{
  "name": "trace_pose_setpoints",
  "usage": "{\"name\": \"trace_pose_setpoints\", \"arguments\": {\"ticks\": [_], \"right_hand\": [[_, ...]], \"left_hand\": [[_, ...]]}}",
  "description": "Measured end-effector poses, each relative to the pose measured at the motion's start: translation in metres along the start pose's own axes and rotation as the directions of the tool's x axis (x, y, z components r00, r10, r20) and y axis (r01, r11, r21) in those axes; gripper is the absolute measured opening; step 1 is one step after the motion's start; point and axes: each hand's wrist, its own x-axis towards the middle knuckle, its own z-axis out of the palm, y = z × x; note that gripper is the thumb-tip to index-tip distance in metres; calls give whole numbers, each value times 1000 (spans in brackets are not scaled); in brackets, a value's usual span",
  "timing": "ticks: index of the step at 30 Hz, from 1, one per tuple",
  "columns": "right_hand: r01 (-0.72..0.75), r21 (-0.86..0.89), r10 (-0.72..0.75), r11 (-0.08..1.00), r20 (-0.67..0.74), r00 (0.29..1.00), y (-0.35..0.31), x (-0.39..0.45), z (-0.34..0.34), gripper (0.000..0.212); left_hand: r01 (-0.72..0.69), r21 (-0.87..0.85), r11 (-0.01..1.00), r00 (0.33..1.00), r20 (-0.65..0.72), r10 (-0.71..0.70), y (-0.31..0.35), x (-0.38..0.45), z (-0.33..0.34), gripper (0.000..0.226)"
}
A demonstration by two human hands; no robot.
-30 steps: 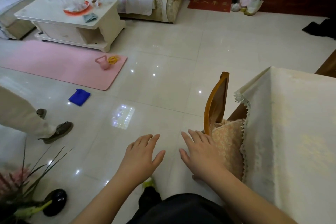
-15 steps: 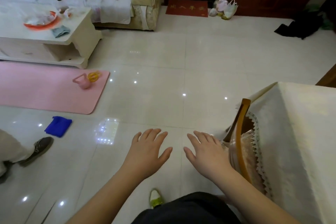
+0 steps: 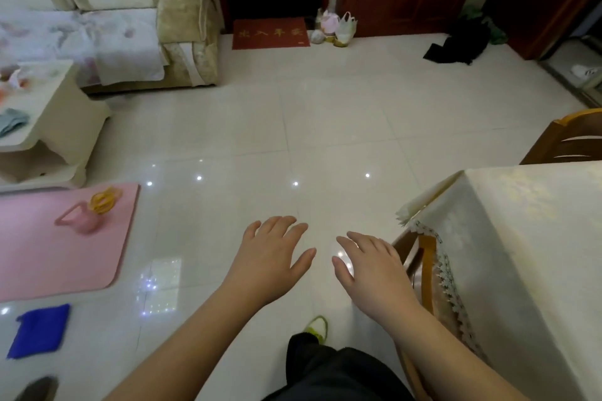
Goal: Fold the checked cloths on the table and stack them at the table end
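Hovering palm-down over the floor, the left hand [image 3: 270, 257] and right hand [image 3: 374, 267] each show a loose, empty grip; one tabletop [image 3: 534, 238] stands right, seemingly without checked cloths.

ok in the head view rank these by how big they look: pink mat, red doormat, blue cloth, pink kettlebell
1. pink mat, cut by the frame edge
2. red doormat, though it lies farther off
3. blue cloth
4. pink kettlebell
Doormat and cloth: nearness makes true size unsure.
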Motion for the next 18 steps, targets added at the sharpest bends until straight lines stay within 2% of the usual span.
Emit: {"name": "trace_pose_setpoints", "arguments": {"ticks": [2,4,7,9,11,16,18], "right_hand": [[-18,-5,18,1000,-10,1000,10,28,-13,65],[-44,27,44,999,-9,999,22,54,-26,55],[-72,28,73,997,-47,996,39,93,-50,52],[-88,28,90,996,-81,993,50,115,-64,59],[-104,51,110,993,-125,986,61,134,-78,75],[-196,49,202,979,-193,960,93,193,-107,64],[-219,50,225,974,-208,952,100,216,-116,76]], "left_hand": [[-23,21,1000,1000,20,23,-1,34,-11,81],[-36,29,999,999,23,36,-3,64,-24,81],[-70,38,997,997,19,70,-4,112,-46,82],[-104,61,993,994,24,103,-5,144,-58,83],[-134,65,989,991,6,134,-4,174,-68,83],[-217,80,973,976,-16,219,-4,260,-86,83],[-253,77,964,967,-20,255,-6,293,-88,82]]}}
